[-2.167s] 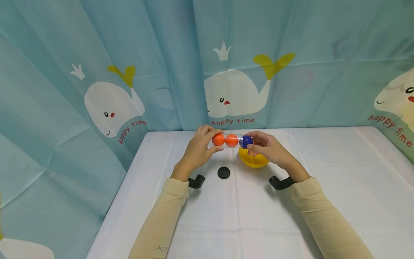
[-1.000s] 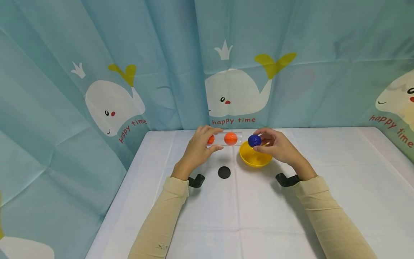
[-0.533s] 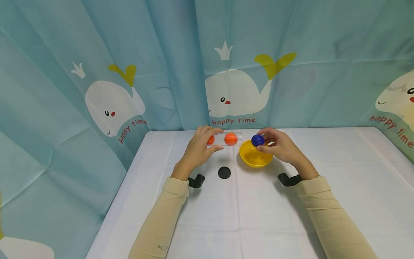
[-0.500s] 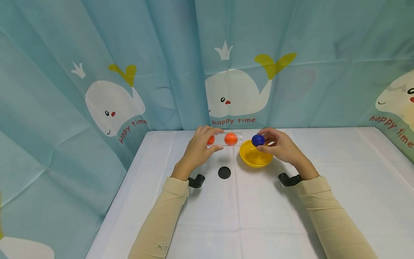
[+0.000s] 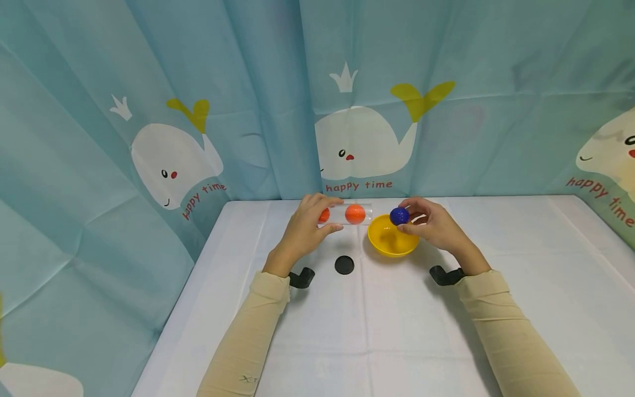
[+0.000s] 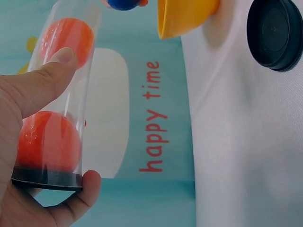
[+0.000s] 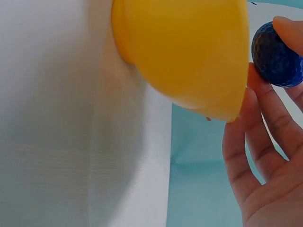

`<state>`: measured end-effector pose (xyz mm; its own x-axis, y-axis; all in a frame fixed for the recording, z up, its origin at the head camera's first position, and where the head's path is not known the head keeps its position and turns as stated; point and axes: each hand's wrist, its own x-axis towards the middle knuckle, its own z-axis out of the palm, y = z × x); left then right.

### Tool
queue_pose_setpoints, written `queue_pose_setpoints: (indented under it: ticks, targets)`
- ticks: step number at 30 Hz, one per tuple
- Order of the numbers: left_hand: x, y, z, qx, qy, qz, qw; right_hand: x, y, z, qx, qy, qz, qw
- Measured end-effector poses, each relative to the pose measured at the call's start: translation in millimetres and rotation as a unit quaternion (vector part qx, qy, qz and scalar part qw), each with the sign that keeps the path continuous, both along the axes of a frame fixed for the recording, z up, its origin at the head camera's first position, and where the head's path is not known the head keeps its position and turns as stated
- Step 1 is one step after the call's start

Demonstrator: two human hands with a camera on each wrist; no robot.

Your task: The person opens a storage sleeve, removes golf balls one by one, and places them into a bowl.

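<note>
My left hand (image 5: 306, 226) grips a clear plastic tube (image 6: 90, 90) lying level above the table, its black-capped end by the palm. Inside are two orange balls: one (image 5: 355, 214) near the mouth, the other (image 6: 49, 142) against the black base, partly covered by the hand in the head view. My right hand (image 5: 432, 225) pinches a dimpled blue golf ball (image 7: 275, 56) between thumb and fingers, over the yellow bowl (image 5: 392, 245). In the right wrist view, its lower fingers are close to the bowl's rim; whether they touch, I cannot tell.
A round black cap (image 5: 344, 265) lies on the white tablecloth (image 5: 327, 342) between the arms. Black camera mounts (image 5: 302, 278) stick out from both wrists. Behind the table hangs a blue curtain (image 5: 268, 110) printed with whales.
The blue golf ball has come out of the tube's mouth and moved right with my right hand, over the bowl. The orange balls have spread apart. My left hand has barely moved.
</note>
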<state>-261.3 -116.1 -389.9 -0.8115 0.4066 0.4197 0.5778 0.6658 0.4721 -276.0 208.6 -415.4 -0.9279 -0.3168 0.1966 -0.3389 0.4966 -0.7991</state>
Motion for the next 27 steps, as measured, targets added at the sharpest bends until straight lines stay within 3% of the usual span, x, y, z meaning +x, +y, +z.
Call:
queue_pose_setpoints:
  ticks: [27]
  targets:
    - [0.4, 2.2, -0.1, -0.008, -0.009, 0.002, 0.9999, -5.6, -0.9, -20.8, 0.045, -0.019, 0.003, 0.999]
